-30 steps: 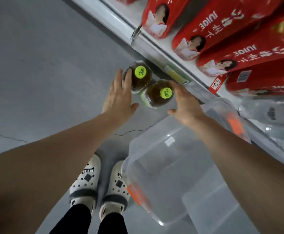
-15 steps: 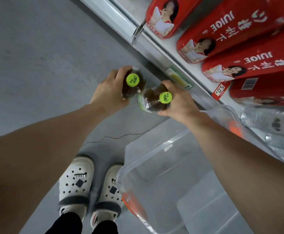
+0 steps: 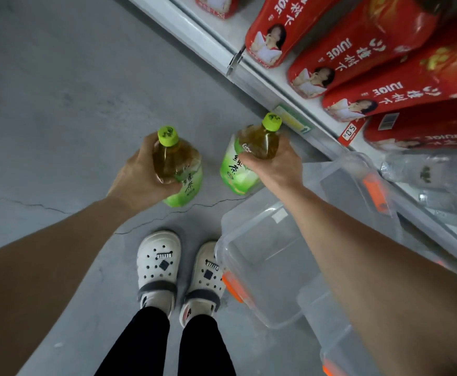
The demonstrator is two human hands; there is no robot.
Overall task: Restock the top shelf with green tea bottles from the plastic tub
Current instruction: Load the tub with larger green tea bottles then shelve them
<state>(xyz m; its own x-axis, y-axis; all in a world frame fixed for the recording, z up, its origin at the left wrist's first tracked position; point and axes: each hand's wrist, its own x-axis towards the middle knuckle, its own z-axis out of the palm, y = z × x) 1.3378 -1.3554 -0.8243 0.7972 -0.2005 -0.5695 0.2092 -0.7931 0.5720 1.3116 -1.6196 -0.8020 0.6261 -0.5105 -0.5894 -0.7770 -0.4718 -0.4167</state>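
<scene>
Grey concrete floor [image 3: 59,104] below; left hand [image 3: 143,177] and right hand [image 3: 276,164] each grip a green tea bottle, left bottle [image 3: 178,169] at nine o'clock of right bottle [image 3: 249,158].

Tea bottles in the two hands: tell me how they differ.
The left bottle is gripped by the left hand; the right bottle by the right hand. The right bottle's cap leans toward the shelf, the left bottle's less so. Both have green caps, green labels, amber tea.
</scene>
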